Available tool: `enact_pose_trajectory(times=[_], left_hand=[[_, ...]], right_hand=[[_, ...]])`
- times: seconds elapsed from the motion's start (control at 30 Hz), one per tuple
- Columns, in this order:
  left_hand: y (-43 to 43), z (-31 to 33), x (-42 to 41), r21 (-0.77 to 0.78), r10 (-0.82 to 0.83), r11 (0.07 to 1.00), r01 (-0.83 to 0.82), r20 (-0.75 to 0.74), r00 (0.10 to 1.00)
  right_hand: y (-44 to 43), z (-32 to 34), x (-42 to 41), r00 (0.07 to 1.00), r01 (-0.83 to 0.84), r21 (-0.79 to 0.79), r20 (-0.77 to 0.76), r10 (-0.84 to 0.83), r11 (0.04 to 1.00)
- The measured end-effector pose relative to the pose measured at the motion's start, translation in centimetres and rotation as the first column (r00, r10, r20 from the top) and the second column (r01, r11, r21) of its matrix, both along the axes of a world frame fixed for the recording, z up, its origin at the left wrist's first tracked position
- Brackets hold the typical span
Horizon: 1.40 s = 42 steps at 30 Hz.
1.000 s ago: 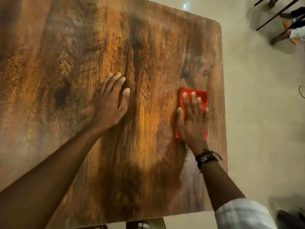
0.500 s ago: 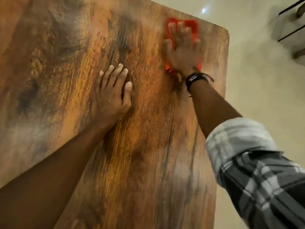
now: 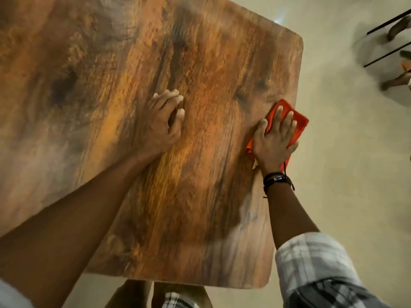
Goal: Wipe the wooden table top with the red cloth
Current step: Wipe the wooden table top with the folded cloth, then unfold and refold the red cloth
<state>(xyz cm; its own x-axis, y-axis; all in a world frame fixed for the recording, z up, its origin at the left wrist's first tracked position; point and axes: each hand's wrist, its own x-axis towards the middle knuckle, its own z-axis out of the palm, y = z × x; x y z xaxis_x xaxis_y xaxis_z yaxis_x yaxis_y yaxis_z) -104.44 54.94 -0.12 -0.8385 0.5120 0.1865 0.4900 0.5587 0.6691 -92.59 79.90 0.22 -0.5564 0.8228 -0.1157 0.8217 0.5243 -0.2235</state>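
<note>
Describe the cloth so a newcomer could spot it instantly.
Start at the wooden table top filling most of the view, then follow its right edge. There the right hand presses flat on the red cloth, the only bright red thing here.

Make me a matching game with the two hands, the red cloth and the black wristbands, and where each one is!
Things:
1. left hand
2. right hand
3. red cloth
4. black wristbands

Places:
A. under a hand, at the right edge of the table top
B. resting on bare wood, mid-table
C. pressing on the cloth
D. round the right wrist

Pairs: 1-B, 2-C, 3-A, 4-D
</note>
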Motion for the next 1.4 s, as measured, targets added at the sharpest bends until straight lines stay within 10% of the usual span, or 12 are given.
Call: enact_pose_trajectory(times=[0.23, 0.7, 0.83, 1.03, 1.23, 1.4], left_hand=[[-9.4, 1.3, 11.6, 0.087, 0.043, 0.995, -0.054, 0.123, 0.991], [-33.3, 3.9, 27.0, 0.006, 0.526, 0.842, -0.539, 0.205, 0.825], [-37.9, 5.6, 29.7, 0.075, 0.652, 0.714, -0.696, 0.294, 0.699], [-44.1, 8.1, 33.1, 0.147, 0.709, 0.490, -0.859, 0.507, 0.491], [-49.1, 12.6, 33.1, 0.251, 0.526, 0.076, -0.965, 0.812, 0.252], [-51.8, 15.5, 33.7, 0.213, 0.471, -0.058, -0.975, 0.867, 0.161]], right_hand=[[-16.1, -0.4, 2.7, 0.938, -0.342, 0.050, -0.035, 0.344, 0.938], [-45.2, -0.3, 14.1, 0.405, -0.913, -0.002, -0.113, 0.907, 0.408], [-49.7, 2.1, 14.1, 0.446, -0.890, -0.290, -0.396, 0.803, 0.351], [-57.0, 8.5, 14.0, 0.669, -0.661, -0.750, -0.595, 0.445, -0.010], [-61.6, 11.9, 14.1, 0.691, -0.464, -0.824, -0.566, 0.450, -0.325], [-63.1, 14.0, 12.6, 0.582, -0.405, -0.811, -0.584, 0.565, -0.422]])
